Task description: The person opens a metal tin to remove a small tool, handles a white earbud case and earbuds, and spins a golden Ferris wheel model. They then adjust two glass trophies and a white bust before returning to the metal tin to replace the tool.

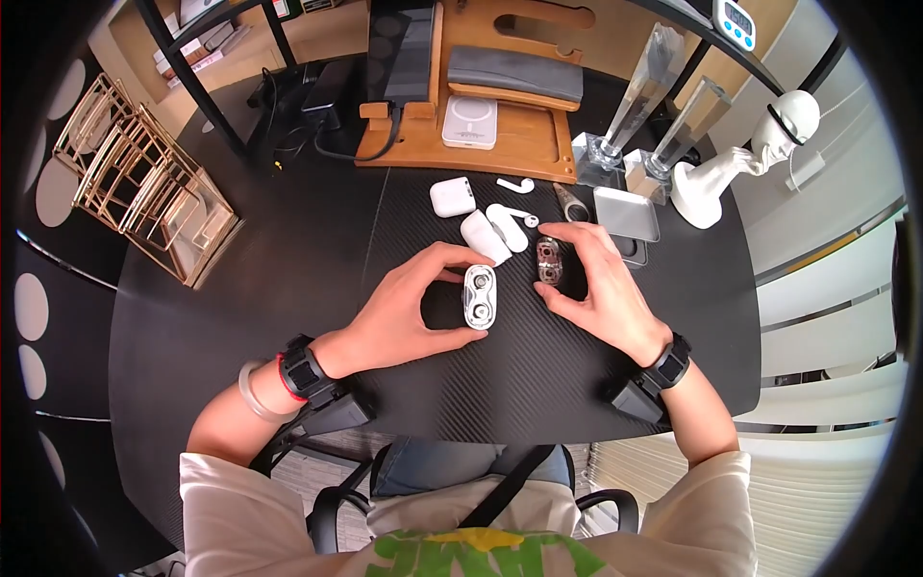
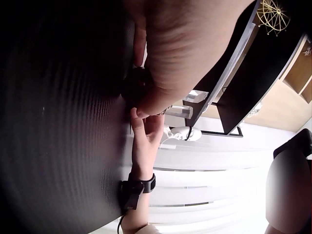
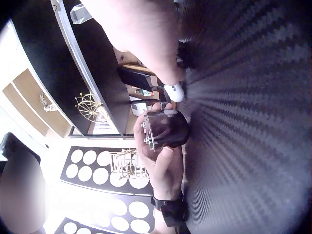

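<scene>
My left hand (image 1: 409, 308) grips an oval earbud case (image 1: 480, 297) between thumb and fingers; its pale inner face shows two round wells. In the right wrist view that case (image 3: 168, 129) has a dark glossy body with small metal studs along its edge. My right hand (image 1: 611, 293) pinches a small dark, see-through oval piece (image 1: 549, 262) with two round marks, its exact kind hard to make out. Just beyond the left fingers lie a closed white earbud case (image 1: 452, 196) and a white case with its lid up (image 1: 481, 237). Two white earbuds (image 1: 516, 185) lie beside them.
A wooden stand (image 1: 519, 144) holds a white charging pad (image 1: 470, 122) at the back. Right of it are a shallow metal tin (image 1: 627, 213), a dark cone (image 1: 569, 204), crystal trophies (image 1: 639, 96) and a white figurine (image 1: 707, 183). A gold wire rack (image 1: 144, 173) stands left.
</scene>
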A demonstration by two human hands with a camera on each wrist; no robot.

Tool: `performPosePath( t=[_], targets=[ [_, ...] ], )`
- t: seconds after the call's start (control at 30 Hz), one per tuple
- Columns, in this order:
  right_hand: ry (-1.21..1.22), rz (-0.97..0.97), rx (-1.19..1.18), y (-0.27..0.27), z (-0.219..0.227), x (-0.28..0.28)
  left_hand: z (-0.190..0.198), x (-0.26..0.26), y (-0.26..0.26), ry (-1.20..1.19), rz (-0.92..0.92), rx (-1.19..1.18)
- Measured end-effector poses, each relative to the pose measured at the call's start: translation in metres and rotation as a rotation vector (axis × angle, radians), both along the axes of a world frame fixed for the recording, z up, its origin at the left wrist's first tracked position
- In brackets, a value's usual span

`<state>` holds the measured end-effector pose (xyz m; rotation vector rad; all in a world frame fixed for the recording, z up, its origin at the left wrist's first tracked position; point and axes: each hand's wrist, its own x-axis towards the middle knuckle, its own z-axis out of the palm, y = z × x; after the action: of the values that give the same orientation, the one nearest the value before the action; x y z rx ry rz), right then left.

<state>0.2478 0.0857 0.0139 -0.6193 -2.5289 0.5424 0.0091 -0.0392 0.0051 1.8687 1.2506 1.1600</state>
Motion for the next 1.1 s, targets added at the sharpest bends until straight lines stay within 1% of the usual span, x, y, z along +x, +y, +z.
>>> performPosePath(
  t=[0.03,0.1,0.13,0.17,0.23,0.27,0.33,0.43,0.57,0.6,0.63,0.67,0.7,0.77,0.83,0.9,0.93,1.0,1.03,1.1],
  targets=[
    [0.000,0.001,-0.001,-0.001,0.000,-0.001,-0.001,0.001,0.000,0.004,-0.014,0.009],
    [0.127,-0.049,0.017,-0.004,0.002,-0.004,-0.001,0.003,-0.001,0.016,-0.014,0.010],
    [0.192,-0.044,0.000,-0.004,0.003,-0.004,-0.001,0.003,-0.001,0.026,-0.015,0.013],
    [0.191,-0.042,0.001,-0.004,0.005,-0.004,-0.002,0.003,-0.002,0.025,-0.013,0.014],
    [0.229,0.039,0.079,-0.006,0.009,-0.002,-0.002,0.004,-0.003,0.027,-0.025,-0.036],
    [0.242,0.124,0.051,-0.009,0.008,-0.004,-0.001,0.005,-0.003,0.024,-0.024,-0.036],
    [0.221,0.154,0.041,-0.013,0.009,-0.007,0.004,0.007,-0.004,0.127,-0.067,-0.043],
    [0.218,0.192,0.020,-0.015,0.009,-0.007,0.005,0.009,-0.005,0.160,-0.085,-0.005],
    [0.207,0.224,0.036,-0.009,0.005,-0.004,0.004,0.009,-0.007,0.090,-0.097,-0.072],
    [0.207,0.222,0.037,-0.011,0.005,-0.004,0.001,0.010,-0.006,0.016,-0.067,-0.043],
    [0.197,0.218,-0.155,-0.016,0.006,-0.005,-0.001,0.011,-0.006,-0.058,-0.037,-0.015],
    [0.186,0.212,-0.347,-0.021,0.006,-0.006,0.001,0.009,-0.006,-0.033,-0.040,-0.014],
    [0.147,0.256,-0.322,-0.024,0.003,-0.008,0.002,0.010,-0.007,-0.032,-0.041,-0.014],
    [0.164,0.288,-0.361,-0.037,0.004,-0.014,0.003,0.013,-0.009,-0.125,0.008,0.016],
    [0.155,0.270,-0.386,-0.043,0.000,-0.014,0.006,0.016,-0.011,-0.101,0.025,0.012],
    [0.165,0.237,-0.502,-0.046,0.001,-0.014,0.003,0.017,-0.011,-0.125,0.048,0.076],
    [0.165,0.237,-0.502,-0.047,0.002,-0.015,0.002,0.017,-0.011,-0.126,0.048,0.075],
    [0.236,0.291,-0.645,-0.048,0.003,-0.015,0.000,0.018,-0.011,-0.153,0.073,0.117],
    [0.237,0.290,-0.647,-0.050,0.003,-0.015,0.000,0.018,-0.011,-0.153,0.072,0.116],
    [0.331,0.301,-0.972,-0.052,0.001,-0.015,0.000,0.018,-0.011,-0.084,0.109,0.194]
  ],
)
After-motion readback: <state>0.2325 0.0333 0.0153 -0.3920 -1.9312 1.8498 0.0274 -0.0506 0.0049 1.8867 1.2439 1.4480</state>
